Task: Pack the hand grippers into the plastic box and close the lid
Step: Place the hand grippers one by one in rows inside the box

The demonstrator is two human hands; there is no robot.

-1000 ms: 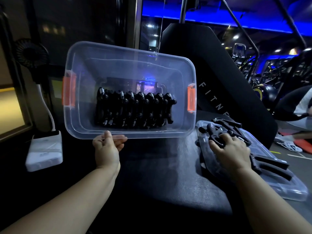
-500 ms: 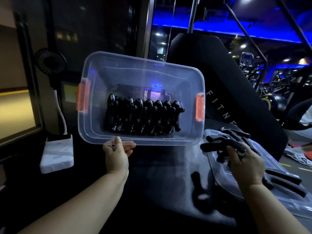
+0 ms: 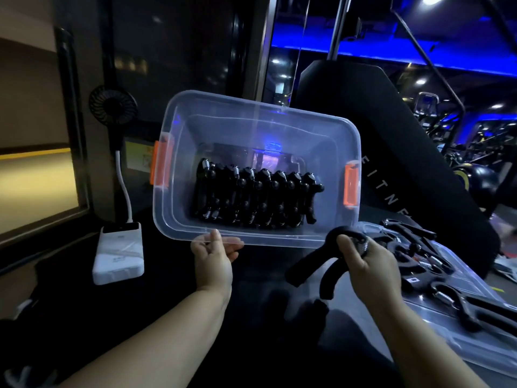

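A clear plastic box (image 3: 179, 175) with orange latches is tipped up so its opening faces me. My left hand (image 3: 214, 259) pinches its near rim. Inside, several black hand grippers (image 3: 256, 198) stand packed in a row along the bottom. My right hand (image 3: 366, 266) grips one black hand gripper (image 3: 313, 266) by its spring end, its two handles pointing down-left, just below the box's right corner. More loose hand grippers (image 3: 419, 256) lie on the clear lid (image 3: 453, 326) at the right.
A white power bank (image 3: 119, 254) with a cable lies left of the box, a small black fan (image 3: 113, 106) behind it. A black padded machine back (image 3: 391, 130) rises behind the box. The work surface is dark.
My right hand has lifted one hand gripper off the lid and carried it left toward the box. My left hand keeps holding the tipped box.
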